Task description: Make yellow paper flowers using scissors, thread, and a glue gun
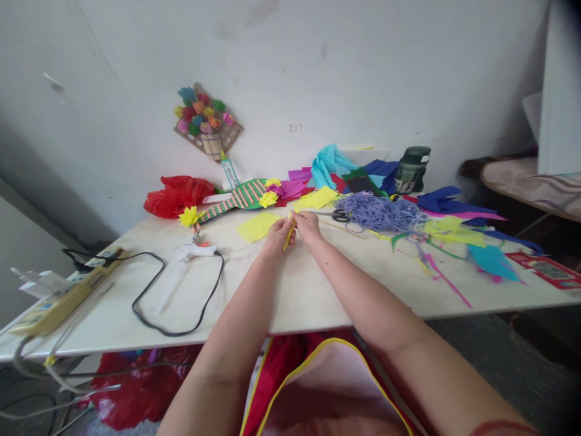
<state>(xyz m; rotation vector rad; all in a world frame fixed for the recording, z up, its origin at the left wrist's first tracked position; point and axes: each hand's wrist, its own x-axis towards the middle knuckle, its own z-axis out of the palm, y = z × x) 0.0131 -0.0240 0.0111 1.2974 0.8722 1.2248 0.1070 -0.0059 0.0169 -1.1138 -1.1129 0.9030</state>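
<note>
Both hands meet over the middle of the table. My left hand (275, 238) is closed around a narrow strip of yellow paper (288, 238), which slants down from between the fingers. At its upper end my right hand (308, 225) pinches the same strip. Just behind and left lies a flat sheet of yellow crepe paper (254, 227). Black-handled scissors (339, 215) rest to the right of my hands, beside a thin stick (342, 228). Farther back is a green guitar-shaped craft piece (247, 197) with pinkish strips and yellow paper flowers.
A white glue gun (197, 251) and its black cord lie left, near a power strip (68, 293). Purple shredded strands (381, 212), coloured paper scraps (492, 261) and a dark green bottle (412, 169) fill the right. A red plastic bag (177, 195) sits at the back left.
</note>
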